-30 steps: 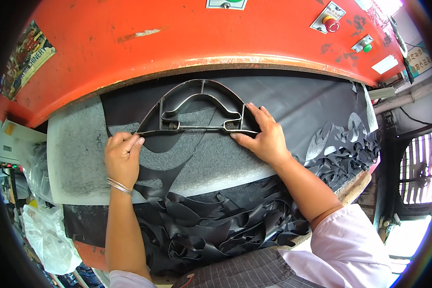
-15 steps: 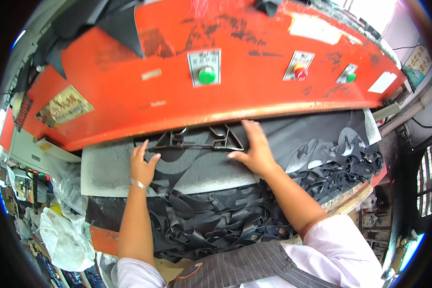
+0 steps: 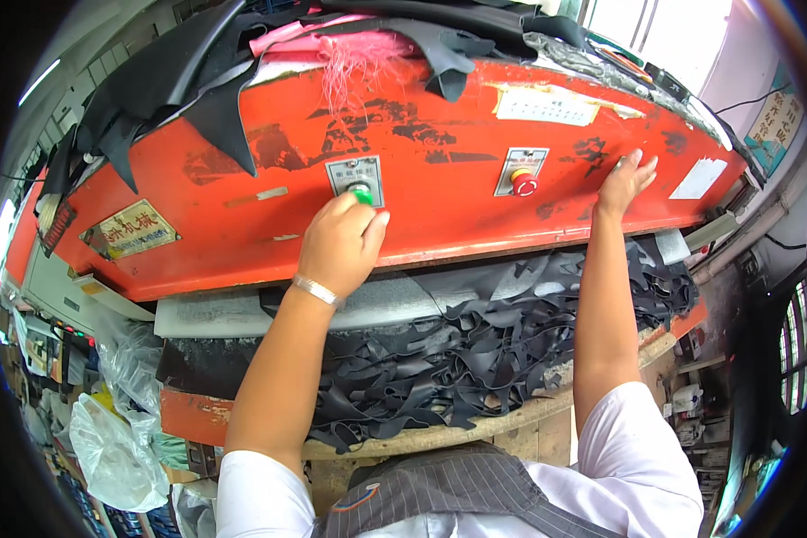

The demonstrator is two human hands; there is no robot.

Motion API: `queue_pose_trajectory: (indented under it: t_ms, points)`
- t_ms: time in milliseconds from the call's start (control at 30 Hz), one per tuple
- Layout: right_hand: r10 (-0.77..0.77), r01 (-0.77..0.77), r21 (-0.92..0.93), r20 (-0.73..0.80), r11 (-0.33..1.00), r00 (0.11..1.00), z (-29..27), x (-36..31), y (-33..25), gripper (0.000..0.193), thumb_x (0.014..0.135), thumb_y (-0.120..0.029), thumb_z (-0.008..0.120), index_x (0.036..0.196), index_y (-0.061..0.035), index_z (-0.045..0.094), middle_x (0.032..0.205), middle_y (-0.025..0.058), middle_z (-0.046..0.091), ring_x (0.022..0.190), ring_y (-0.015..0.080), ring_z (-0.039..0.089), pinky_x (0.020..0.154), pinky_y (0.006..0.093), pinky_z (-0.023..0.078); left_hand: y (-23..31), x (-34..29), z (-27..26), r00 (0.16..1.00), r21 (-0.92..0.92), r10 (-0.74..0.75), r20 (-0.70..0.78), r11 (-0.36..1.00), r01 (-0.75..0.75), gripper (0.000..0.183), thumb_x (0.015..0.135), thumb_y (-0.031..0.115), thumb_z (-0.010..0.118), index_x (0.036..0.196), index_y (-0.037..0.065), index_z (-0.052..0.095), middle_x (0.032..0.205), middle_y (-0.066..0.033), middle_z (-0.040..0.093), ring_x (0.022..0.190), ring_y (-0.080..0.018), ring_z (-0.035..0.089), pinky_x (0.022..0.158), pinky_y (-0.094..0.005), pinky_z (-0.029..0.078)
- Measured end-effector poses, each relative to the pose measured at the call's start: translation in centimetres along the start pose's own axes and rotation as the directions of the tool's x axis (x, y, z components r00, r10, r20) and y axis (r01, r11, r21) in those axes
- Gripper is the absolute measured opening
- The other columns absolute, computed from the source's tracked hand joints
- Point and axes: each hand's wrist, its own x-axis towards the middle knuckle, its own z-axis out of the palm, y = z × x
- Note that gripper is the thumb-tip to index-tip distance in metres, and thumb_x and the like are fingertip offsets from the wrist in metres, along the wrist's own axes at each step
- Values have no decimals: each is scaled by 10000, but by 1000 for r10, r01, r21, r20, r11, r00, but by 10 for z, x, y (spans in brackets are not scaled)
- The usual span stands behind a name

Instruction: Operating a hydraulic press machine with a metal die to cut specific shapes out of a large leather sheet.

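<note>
My left hand, with a metal band at its wrist, is up against the red machine front. Its fingers are curled at a green push button, whose top still shows; the thumb stands apart. Farther right, my right hand rests on the same front with its fingers spread, over the spot of a second button that it mostly hides. Between the hands sits a red stop button on a yellow base. Under the front, a pale cutting board carries black sheet material.
Black offcuts are heaped along the board's near edge, above a wooden ledge. More black sheets and pink fringed material lie on top of the machine. Clear plastic bags hang at the left.
Both hands have left the metal cutting die on the board and risen to the buttons. The die is now out of sight. The view has tilted up, showing the machine's top.
</note>
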Motion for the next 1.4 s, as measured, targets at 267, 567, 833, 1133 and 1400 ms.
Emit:
queue_pose_trajectory:
  t_ms: [267, 567, 833, 1133, 1400]
  points:
    - [-9, -21, 166, 179, 986, 984, -119, -54, 2, 511, 1018, -311, 435, 1380, 48, 397, 1423, 176, 411, 1332, 269, 375, 1117, 360, 262, 37, -187, -90, 817, 65, -516, 258, 853, 518, 268, 871, 195, 653, 694, 13, 568, 694, -157, 514, 667, -358, 540, 594, -420, 424]
    - [-330, -167, 399, 884, 902, 330, -107, -329, -142, 505, 825, -265, 682, 1253, -37, 542, 1215, 190, 567, 1152, 363, 506, 979, 458, 408, 68, -298, -101, 773, 344, -586, 243, 797, 496, 254, 810, 171, 658, 637, 16, 556, 708, -153, 538, 737, -365, 515, 663, -475, 395]
    - [-419, 4, 423, 898, 906, 132, -49, -349, -154, 556, 783, -299, 715, 1234, -26, 538, 1204, 192, 566, 1137, 376, 504, 971, 471, 392, 53, -290, -93, 767, 417, -589, 255, 783, 462, 243, 763, 161, 648, 605, 16, 533, 713, -147, 532, 740, -365, 497, 651, -478, 372]
    - [45, 557, -186, 966, 810, 256, 72, -300, -76, 848, 748, -468, 736, 1432, -108, 389, 1387, 284, 401, 1316, 393, 351, 1058, 471, 301, 32, -252, -109, 615, 389, -597, 515, 802, 453, 274, 890, 332, 609, 790, 96, 707, 776, -106, 649, 771, -335, 595, 714, -420, 490]
    - [82, 518, -131, 990, 845, 118, 121, -291, -60, 843, 681, -527, 773, 1368, -134, 482, 1335, 206, 447, 1196, 330, 446, 991, 404, 383, -35, -211, -133, 520, 114, -629, 579, 693, 712, 169, 897, 154, 633, 868, -6, 680, 874, -144, 669, 813, -311, 627, 761, -393, 494]
